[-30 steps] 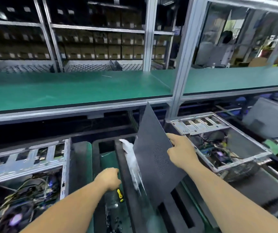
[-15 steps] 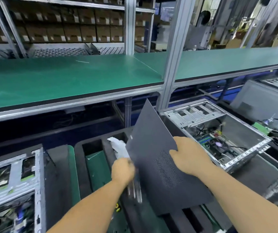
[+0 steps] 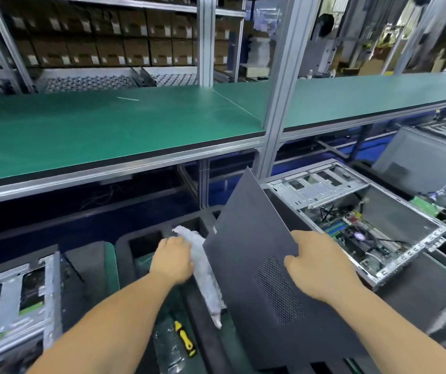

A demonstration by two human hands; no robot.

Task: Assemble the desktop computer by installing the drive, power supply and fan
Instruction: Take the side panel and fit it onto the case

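Side panel held tilted beside the open computer case

The right hand [image 3: 321, 268] grips the dark side panel [image 3: 254, 255], its long axis leaning away; the left hand [image 3: 173, 259] grasps the white wrapping [image 3: 203, 268]. The open computer case [image 3: 356, 225] lies right of the hands.

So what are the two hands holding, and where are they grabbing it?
The right hand holds the dark side panel at its right edge. The left hand grips the white plastic wrap near its top end.

The side panel [image 3: 257, 265] hides the right hand's [image 3: 321, 268] fingers; the left hand [image 3: 172, 259] is motion-blurred.
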